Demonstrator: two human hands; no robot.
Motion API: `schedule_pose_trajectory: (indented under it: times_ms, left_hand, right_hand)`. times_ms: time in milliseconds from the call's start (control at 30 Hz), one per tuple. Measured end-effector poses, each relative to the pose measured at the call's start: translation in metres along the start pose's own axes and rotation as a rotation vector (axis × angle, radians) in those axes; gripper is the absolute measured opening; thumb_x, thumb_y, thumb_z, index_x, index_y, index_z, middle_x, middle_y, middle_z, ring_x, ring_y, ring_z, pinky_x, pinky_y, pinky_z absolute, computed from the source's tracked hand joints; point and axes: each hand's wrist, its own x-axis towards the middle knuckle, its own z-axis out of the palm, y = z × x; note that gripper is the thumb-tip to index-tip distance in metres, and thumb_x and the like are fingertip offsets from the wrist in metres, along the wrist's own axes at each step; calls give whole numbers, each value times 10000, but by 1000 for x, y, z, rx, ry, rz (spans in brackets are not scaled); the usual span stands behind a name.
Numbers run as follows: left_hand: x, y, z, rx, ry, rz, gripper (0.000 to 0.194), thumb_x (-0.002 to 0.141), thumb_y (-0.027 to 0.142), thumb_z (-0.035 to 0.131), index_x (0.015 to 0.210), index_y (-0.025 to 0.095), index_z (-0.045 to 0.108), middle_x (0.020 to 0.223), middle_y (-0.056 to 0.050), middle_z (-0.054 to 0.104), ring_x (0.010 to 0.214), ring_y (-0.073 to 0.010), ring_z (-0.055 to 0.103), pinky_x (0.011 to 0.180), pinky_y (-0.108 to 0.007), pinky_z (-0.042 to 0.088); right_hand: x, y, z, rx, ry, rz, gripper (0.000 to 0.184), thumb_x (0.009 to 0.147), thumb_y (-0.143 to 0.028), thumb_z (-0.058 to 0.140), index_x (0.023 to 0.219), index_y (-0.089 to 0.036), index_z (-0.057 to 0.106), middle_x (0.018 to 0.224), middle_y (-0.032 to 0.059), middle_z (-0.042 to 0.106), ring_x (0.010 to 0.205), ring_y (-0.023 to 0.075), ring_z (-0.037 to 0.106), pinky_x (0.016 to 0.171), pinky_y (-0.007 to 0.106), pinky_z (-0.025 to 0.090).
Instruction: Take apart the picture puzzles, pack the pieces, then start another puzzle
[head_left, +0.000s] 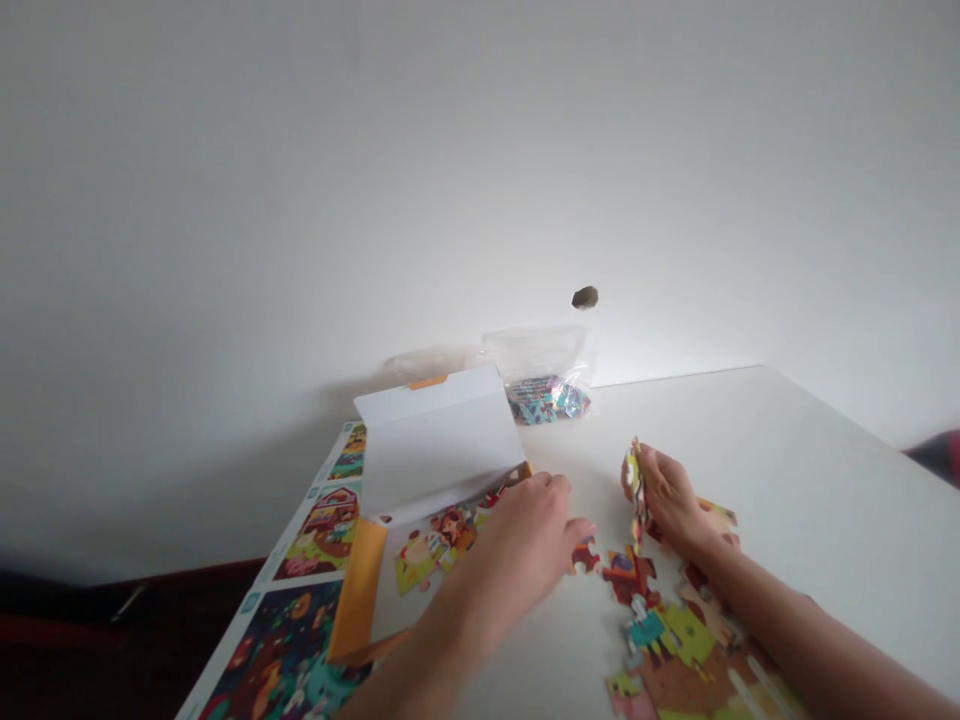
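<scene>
On the white bench [825,520], the open cardboard puzzle box [439,445] lies left of a spread of jigsaw pieces [667,640]; the left grip [510,545], open and palm down, sits just beside a red jigsaw piece [583,556], while the right grip [671,497] is closed on an upright jigsaw piece [634,490].

- Under the left hand [510,560]: an open cardboard box [439,440] holding puzzle pieces [442,545].
- In the right hand [671,500]: a puzzle piece [634,485].
- Below it: more pieces [667,640].
- Behind both hands: a plastic bag [544,390].
- Left of the box: a printed sheet [322,530].
</scene>
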Motion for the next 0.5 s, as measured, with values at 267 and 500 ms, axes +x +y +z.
schedule_pose_trajectory:
  times_ms: [267,500]
  left_hand:
    - [-3,35,51,-173,120,115,512,821,498,669,1186,167,530,1118,-84,630,1068,-259,538,956,-353,442]
    - [2,31,62,-334,205,152,282,925,355,565,1155,195,536,1119,-60,650,1085,-213,567,965,-290,445]
  right_hand:
    - [-13,0,6,117,-5,-10,519,918,-653,383,686,-202,498,612,-2,483,540,125,402,505,253,364]
    - [-29,-3,12,128,-57,-151,461,942,-606,368,732,-218,501,672,7,472,582,148,398,557,272,387]
